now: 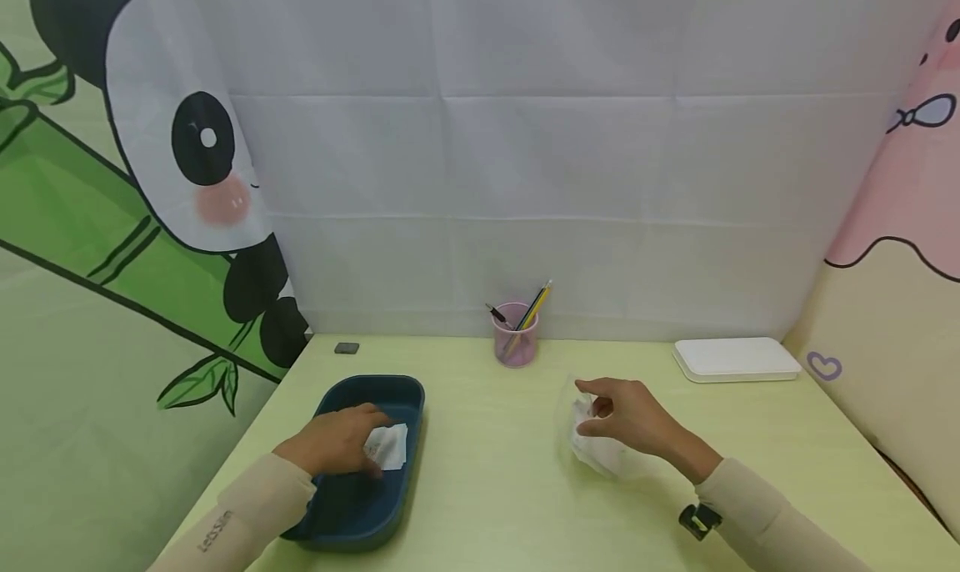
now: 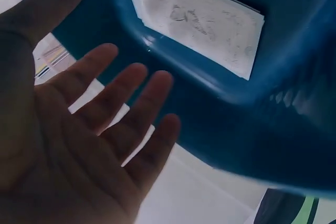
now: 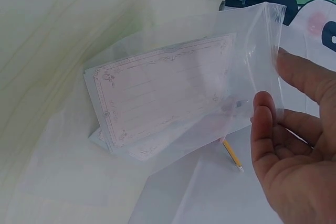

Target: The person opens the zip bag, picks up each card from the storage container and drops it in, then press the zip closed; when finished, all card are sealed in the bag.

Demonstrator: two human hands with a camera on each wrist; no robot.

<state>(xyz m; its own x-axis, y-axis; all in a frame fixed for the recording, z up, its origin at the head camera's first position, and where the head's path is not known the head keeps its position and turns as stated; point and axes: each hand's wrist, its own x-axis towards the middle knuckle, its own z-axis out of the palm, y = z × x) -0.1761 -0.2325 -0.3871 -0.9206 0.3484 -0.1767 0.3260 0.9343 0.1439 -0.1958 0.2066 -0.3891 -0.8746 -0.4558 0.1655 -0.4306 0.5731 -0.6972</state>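
My left hand [image 1: 337, 440] reaches into a dark blue tray [image 1: 348, 509] at the left of the table, over a small stack of printed white paper cards [image 1: 388, 447]. In the left wrist view, the fingers are spread and loosely bent, with a gap between them and the cards [image 2: 199, 24]. Right of the tray, my right hand [image 1: 633, 418] pinches a clear plastic bag [image 3: 257, 45] at its opening, between thumb and fingers. Inside the bag lie pale cards [image 3: 168, 90] with a decorative border and ruled lines. The bag hangs tilted close over the table.
A pink mesh cup [image 1: 516, 351] with pencils and a pen stands at the back middle. Behind it hangs a white cloth [image 1: 555, 163]. A flat white case [image 1: 737, 361] lies at the back right, a small dark grey block [image 1: 347, 348] at the back left.
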